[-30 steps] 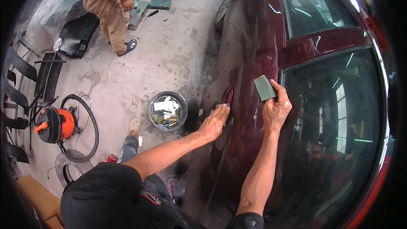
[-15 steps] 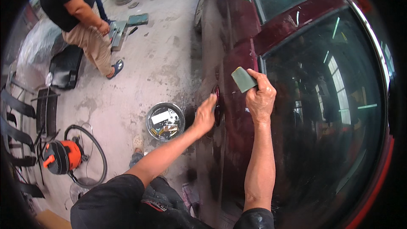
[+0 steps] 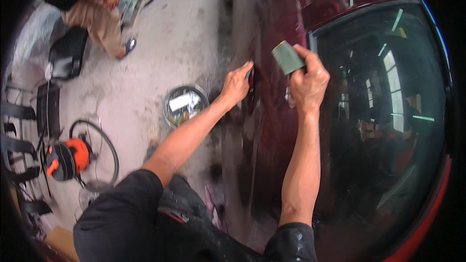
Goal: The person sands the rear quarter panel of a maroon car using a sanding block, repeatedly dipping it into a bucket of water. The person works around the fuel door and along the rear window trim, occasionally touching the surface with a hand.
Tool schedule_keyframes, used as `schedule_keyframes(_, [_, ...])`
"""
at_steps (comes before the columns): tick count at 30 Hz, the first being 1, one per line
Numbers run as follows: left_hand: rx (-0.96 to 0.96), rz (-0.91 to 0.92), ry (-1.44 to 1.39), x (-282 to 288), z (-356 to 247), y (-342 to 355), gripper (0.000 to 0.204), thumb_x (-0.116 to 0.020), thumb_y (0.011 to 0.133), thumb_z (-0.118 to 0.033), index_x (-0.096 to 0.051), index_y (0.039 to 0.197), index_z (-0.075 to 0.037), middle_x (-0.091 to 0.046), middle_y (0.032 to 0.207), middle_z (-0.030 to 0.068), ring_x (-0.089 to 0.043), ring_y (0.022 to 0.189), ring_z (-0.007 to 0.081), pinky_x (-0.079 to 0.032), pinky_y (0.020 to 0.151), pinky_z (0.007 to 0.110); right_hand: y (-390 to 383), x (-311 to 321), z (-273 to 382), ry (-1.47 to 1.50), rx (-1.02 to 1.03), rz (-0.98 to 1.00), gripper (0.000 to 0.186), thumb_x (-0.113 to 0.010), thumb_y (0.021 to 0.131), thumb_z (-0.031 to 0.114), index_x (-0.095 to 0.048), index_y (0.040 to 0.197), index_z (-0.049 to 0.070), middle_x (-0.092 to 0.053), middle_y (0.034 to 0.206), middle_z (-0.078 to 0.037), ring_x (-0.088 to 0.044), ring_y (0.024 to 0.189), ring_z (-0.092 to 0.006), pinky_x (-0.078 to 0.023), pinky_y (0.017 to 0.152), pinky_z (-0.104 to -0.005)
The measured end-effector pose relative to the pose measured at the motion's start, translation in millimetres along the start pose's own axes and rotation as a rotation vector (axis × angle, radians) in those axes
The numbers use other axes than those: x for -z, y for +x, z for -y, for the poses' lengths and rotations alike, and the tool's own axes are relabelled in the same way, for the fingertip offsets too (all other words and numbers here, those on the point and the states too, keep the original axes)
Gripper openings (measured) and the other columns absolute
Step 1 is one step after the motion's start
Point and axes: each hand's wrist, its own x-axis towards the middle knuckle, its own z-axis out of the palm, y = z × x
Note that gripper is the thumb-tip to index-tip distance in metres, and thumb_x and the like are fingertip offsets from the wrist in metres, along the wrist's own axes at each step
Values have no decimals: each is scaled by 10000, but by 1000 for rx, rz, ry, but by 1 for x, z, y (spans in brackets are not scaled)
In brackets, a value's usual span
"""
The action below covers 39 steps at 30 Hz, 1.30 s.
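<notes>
A grey-green sanding pad [image 3: 288, 59], pinched by the fingers of the right hand [image 3: 309, 78], is over the maroon car door [image 3: 270, 157]. At its eight o'clock is the left hand [image 3: 236, 86] (whether its fingers grasp anything, I cannot tell), then a round basin [image 3: 165, 107].

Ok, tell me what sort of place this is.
Probably a car repair or body shop: a dark red car with a dull side takes up the right of the view, the right hand holds a green block, and an orange and black vacuum stands on the grey floor.
</notes>
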Motion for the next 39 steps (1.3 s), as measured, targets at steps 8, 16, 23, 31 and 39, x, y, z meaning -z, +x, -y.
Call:
schedule_keyframes(8, [-126,-90,28,-9,6,-38,617,-480,781,176,-540,1382,47,-506,1439,292,-479,1364,404,-434,1137,454,-11,-4,-2,-46,-82,37,391,-553,783,-77,-738,1097,67,-756,1063,-118,-740,996,-275,-574,878,-368])
schedule_keyframes(16, [-73,13,0,-23,-4,-116,757,-421,737,205,-409,1482,68,-405,1516,312,-391,1433,415,-330,1223,432,-16,-4,-7,-87,-120,51,422,-554,808,-82,-750,1126,113,-767,1072,-97,-745,999,-229,-590,867,-363])
schedule_keyframes(23, [-54,-155,-88,-29,15,-51,664,-450,786,174,-431,1445,93,-420,1488,334,-429,1402,421,-340,1210,444,-13,-9,-2,-143,-70,55,426,-553,830,-46,-752,1156,144,-772,1068,-97,-746,1002,-229,-599,863,-368])
schedule_keyframes(31, [-150,-159,-14,-41,18,-86,694,-415,754,183,-441,1443,100,-440,1482,329,-387,1434,418,-319,1222,455,-17,-8,-12,-145,-90,60,437,-521,828,-43,-759,1149,133,-775,1054,-89,-743,990,-199,-578,885,-342])
schedule_keyframes(39, [-7,-64,-152,-17,23,-83,556,-519,833,119,-541,1384,50,-539,1418,266,-519,1341,369,-444,1142,415,-17,-10,-14,-134,-75,62,400,-557,844,-19,-763,1147,141,-778,1042,-88,-745,965,-190,-568,858,-323])
